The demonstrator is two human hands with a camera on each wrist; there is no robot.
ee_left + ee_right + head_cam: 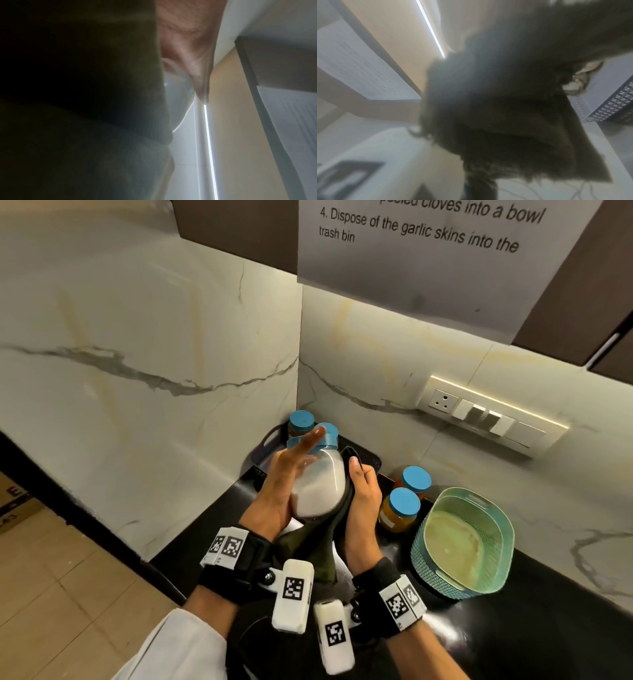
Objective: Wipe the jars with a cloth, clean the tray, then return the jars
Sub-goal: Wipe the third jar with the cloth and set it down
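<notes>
A glass jar of white powder (318, 487) with a blue lid (328, 436) is held tilted above the counter. My left hand (284, 477) grips it from the left, with the index finger lying straight across the lid. My right hand (363, 491) holds a dark olive cloth (325, 546) against the jar's right side and base. In the left wrist view the cloth (85, 94) fills the left and the jar (178, 94) shows beside it. The cloth (505, 108) also covers most of the right wrist view. Another blue-lidded jar (301, 422) stands in the dark tray (368, 458) in the corner.
Two blue-lidded jars with orange contents (415, 479) (401, 506) stand on the black counter (548, 628) to the right of my hands. A teal perforated basket (462, 542) sits further right. Marble walls meet behind the tray, and a switch panel (493, 414) is on the right wall.
</notes>
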